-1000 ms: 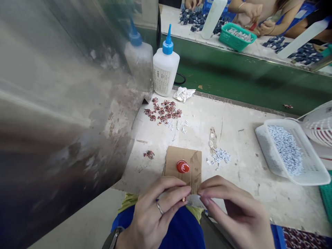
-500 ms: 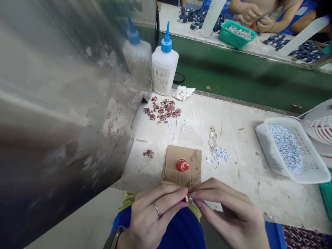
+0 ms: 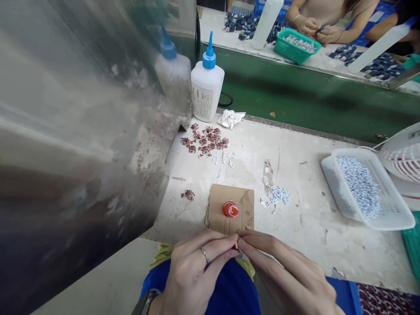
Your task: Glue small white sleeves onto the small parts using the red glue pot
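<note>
A: How's the bench?
B: Left to right on the scuffed pale tabletop (image 3: 311,175): stained metal panel (image 3: 82,131), white bottle (image 3: 207,92), red-brown pieces (image 3: 210,141), cardboard (image 3: 215,205) under a red pot (image 3: 231,209), white basket (image 3: 395,210). A green partition (image 3: 278,100) stands behind.
A: And the small piece (image 3: 236,246)?
B: Just on the wearer's side of the cardboard, pinched at the left hand's (image 3: 193,267) fingertips. The right hand's (image 3: 288,267) fingers meet there, drawn narrow; I can't tell what they grip.
A: Its direction?
B: The visible yellowish sliver's long axis runs nearly up-and-down in view; its ends are hidden.
</note>
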The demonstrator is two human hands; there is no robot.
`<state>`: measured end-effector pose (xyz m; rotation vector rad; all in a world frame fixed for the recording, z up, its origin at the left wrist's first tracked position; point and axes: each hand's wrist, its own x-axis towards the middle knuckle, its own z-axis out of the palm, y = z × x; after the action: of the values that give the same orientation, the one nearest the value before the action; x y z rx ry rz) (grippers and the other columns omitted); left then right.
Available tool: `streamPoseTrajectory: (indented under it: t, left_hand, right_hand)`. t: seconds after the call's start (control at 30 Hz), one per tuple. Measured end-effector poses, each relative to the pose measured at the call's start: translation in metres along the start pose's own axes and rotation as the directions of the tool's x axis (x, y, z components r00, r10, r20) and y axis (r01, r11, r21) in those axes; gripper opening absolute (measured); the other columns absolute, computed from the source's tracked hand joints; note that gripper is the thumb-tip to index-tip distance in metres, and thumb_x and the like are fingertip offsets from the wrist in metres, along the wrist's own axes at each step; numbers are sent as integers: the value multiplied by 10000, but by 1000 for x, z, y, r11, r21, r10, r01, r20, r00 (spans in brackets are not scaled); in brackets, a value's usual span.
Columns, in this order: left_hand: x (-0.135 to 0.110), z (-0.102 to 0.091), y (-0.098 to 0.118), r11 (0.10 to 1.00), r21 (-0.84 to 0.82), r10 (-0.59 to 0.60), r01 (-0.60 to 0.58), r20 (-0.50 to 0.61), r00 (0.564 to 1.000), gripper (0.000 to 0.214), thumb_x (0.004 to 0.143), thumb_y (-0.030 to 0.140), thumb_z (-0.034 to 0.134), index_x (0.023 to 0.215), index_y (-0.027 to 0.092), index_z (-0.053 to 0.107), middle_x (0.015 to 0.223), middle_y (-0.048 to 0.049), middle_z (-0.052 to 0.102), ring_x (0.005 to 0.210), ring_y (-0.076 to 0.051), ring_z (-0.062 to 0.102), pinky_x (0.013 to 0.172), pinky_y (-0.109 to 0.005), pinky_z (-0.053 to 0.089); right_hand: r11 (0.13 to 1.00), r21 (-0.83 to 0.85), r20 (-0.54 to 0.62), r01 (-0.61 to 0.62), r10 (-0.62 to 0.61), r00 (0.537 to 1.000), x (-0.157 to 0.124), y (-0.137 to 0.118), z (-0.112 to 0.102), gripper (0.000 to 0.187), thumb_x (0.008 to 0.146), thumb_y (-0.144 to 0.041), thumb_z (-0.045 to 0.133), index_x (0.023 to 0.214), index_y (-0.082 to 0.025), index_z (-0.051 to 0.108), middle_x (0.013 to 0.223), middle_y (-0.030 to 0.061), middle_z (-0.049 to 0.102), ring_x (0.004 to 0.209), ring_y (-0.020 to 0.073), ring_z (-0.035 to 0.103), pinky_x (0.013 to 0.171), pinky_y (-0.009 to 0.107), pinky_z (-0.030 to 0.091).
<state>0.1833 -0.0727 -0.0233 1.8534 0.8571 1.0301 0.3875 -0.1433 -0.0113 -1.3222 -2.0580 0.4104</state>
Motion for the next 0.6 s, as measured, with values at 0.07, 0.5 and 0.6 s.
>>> streamPoseTrajectory:
  t: [0.07,0.5,0.6]
  left_hand:
    - [2,1,1,1000,-6,13,-13,7,1000,188,932,56,713,1084,162,743,986,-18,790,872,-95,780,850,-124,640]
    - [6,-2,8,999,19,-27,27,-12,1000,235,955,164,730,1186,209,720,1067,17,822,897,-72,801,923,-74,612]
    - [6,-1,8,998,33,-46,46,3,999,312,962,177,728,1269,209,686,1068,14,822,897,-71,804,936,-72,606]
  right_hand:
    - [999,31,-17,-24,25,1000,6,-1,-2,612,967,-23,613,1542,-225,567,1221,89,797,1124,230,782,944,292,683]
    - [926,313,-90,-210,249,964,23,-5,-5,467,914,-40,689,1335,-241,683,1135,91,775,1004,203,775,804,282,686]
    - [878,396,-48,-268,311,949,25,-4,-4,390,912,-82,724,1260,-258,732,1080,78,794,952,212,784,779,305,687]
